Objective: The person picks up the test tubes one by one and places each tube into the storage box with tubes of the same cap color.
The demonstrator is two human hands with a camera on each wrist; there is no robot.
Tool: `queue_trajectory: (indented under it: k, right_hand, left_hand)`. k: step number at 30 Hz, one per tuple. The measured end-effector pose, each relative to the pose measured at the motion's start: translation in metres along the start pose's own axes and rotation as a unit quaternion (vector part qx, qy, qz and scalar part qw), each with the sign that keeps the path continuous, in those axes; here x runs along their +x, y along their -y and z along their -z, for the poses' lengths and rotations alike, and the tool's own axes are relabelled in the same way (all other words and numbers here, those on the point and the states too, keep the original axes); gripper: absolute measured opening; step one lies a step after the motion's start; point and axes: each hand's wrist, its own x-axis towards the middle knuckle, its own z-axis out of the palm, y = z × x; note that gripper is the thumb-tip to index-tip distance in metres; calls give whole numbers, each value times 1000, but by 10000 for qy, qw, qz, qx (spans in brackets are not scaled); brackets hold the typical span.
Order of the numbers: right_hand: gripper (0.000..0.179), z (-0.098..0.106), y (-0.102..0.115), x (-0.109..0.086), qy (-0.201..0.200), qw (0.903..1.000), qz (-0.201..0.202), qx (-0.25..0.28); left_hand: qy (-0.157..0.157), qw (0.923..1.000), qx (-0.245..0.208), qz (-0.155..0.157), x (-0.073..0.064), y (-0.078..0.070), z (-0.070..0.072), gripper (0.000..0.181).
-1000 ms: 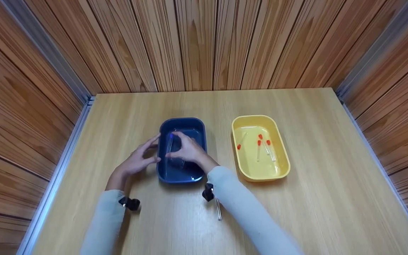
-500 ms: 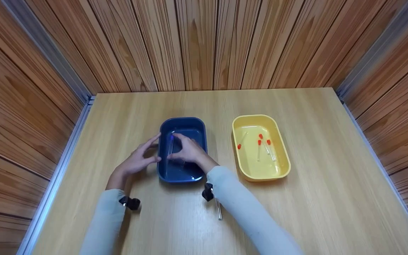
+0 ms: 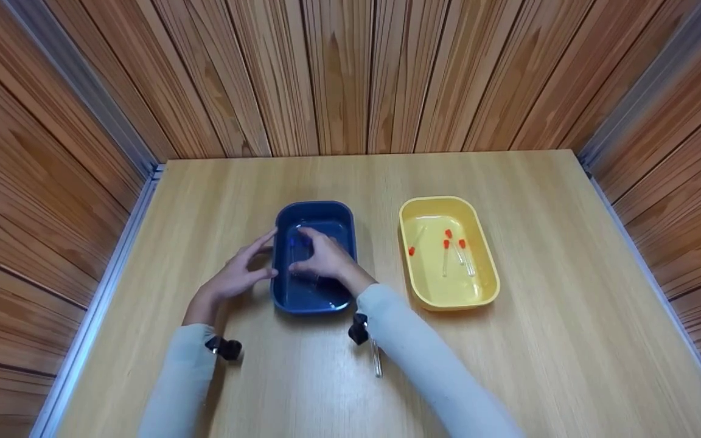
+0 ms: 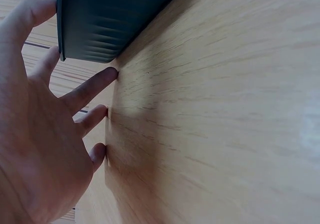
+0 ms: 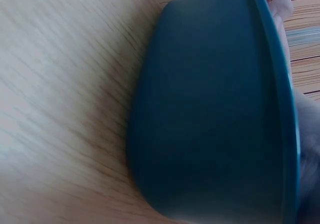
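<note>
In the head view my right hand (image 3: 329, 258) reaches down into the blue tray (image 3: 320, 307). Its thumb and forefinger are spread apart, and I see nothing pinched between them. Small blue tips (image 3: 292, 242) show beside these fingers, on what look like thin clear tubes; their bodies are hardly visible against the tray. My left hand (image 3: 236, 277) stands at the tray's left side, touching the rim with thumb and forefinger. In the left wrist view the other fingers (image 4: 90, 89) stretch towards the tabletop. The right wrist view shows mostly the tray's outer wall (image 5: 210, 109).
A yellow tray (image 3: 426, 301) stands to the right, holding several thin clear tubes with red caps (image 3: 446, 244). One clear tube (image 3: 376, 360) lies on the table beside my right sleeve, its far end hidden. Wood-panelled walls (image 3: 350, 79) surround the table.
The blue-tipped tube that stood between my right thumb and forefinger has dropped lower in the blue tray. Both hands have stayed almost still.
</note>
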Motion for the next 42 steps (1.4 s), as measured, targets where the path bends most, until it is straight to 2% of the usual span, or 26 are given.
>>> queue_trajectory:
  k: [8,15,19,23,31,36,42]
  right_hand:
    - [91,8,7,-1,-136,9998,123,109]
    - [90,16,13,-7,-278,9979,555,-207]
    - [88,21,15,-15,-336,9975,562,-257]
    - [86,24,15,-26,-414,9977,475,-239]
    - [83,24,7,-52,-302,9984,437,-173]
    - [82,23,4,-71,-259,9967,728,-263]
    - [81,19,4,-97,88,9938,1068,-301]
  left_hand:
    - [-29,10000,-60,27,1,0,1,85]
    - [-100,9999,-23,25,3,-1,0,86]
    - [-95,9999,-25,41,2,-1,-1,85]
    - [-103,9999,-3,34,3,-1,-2,86]
    - [-112,9999,-58,94,1,-2,-2,85]
    - [-180,9998,-24,43,2,-1,-2,85]
    - [-180,9998,-63,-93,2,-1,-1,86]
